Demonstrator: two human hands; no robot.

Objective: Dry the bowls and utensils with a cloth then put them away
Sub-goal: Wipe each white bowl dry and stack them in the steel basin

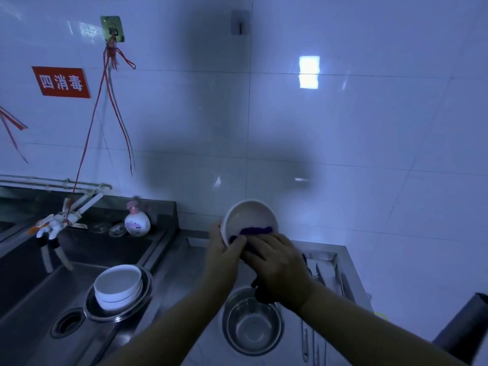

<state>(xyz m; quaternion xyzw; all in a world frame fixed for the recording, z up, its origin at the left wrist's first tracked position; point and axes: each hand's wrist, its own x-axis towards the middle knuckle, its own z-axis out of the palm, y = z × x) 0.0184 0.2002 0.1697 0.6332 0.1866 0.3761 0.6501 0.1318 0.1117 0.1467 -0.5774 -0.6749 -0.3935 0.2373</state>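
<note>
My left hand (224,253) grips the rim of a white bowl (247,216), held tilted up above the steel counter. My right hand (277,268) holds a purple cloth (254,230) and presses it inside the bowl's lower edge; more of the cloth hangs below my palm. Stacked white bowls (118,285) sit in a steel basin (91,311) inside the sink. Nested steel bowls (252,327) stand on the counter under my hands. Utensils (320,276) lie in a tray at the right.
A deep steel sink (31,299) with a drain (67,323) fills the left, and a taped faucet (52,225) reaches over it. A pink pump bottle (137,221) stands on the sink ledge. The tiled wall rises behind. A dark object (464,331) juts in at lower right.
</note>
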